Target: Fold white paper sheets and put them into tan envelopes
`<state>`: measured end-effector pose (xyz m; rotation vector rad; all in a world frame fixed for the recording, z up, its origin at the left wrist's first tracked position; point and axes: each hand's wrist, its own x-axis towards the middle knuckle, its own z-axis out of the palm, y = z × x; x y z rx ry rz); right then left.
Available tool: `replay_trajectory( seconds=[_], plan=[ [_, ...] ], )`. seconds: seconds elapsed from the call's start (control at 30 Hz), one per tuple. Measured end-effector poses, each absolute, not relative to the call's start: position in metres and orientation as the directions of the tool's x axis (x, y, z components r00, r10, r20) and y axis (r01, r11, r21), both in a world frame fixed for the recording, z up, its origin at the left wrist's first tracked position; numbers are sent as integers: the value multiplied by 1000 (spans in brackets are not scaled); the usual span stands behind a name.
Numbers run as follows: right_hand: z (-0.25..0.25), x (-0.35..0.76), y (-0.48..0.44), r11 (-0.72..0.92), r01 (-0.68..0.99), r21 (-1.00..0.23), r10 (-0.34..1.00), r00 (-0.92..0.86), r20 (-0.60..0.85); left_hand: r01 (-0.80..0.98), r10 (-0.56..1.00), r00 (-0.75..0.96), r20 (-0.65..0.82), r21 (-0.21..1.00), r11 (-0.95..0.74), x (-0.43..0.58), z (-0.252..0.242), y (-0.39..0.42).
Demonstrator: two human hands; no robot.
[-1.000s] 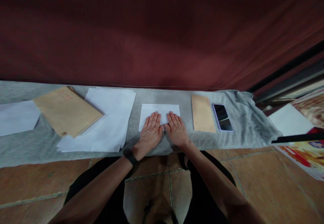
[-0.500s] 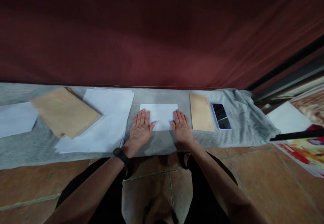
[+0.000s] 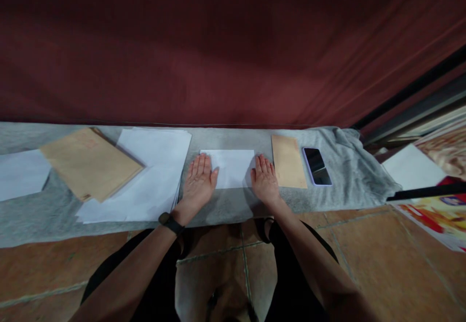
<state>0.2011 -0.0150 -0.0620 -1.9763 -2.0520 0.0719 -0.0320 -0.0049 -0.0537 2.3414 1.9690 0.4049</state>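
Note:
A white sheet of paper (image 3: 233, 169), probably folded, lies flat on the grey cloth (image 3: 222, 208) between my hands. Over its left end rests my left hand (image 3: 199, 179), palm down with fingers stretched out and the thumb on the paper. My right hand (image 3: 265, 179) is flat by the sheet's right edge, fingers extended and holding nothing. Close to the right hand lies a brown envelope (image 3: 290, 162). Left of my left hand is a stack of white paper (image 3: 160, 167), partly covered by several brown envelopes (image 3: 92, 167).
A phone (image 3: 317, 166) with a light purple case lies right of the single envelope. More white paper (image 3: 22, 174) is at the far left. A dark red curtain-like surface (image 3: 225, 70) rises behind the cloth. Printed boards (image 3: 440, 215) stand at the right, above the tiled floor (image 3: 382, 244).
Both hands have slid outward, left hand to the left and right hand to the right, uncovering more of the white sheet. The view has shifted slightly.

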Motion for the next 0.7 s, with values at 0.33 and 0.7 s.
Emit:
replay_trajectory(
  seconds=[0.33, 0.7],
  plan=[
    [-52, 160, 3, 201, 917, -345, 979, -182, 88, 891, 928, 358, 99, 262, -371, 19, -55, 9],
    [-48, 141, 21, 124, 931, -344, 992, -114, 48, 918, 949, 310, 58, 240, -314, 17, -58, 31]
  ],
)
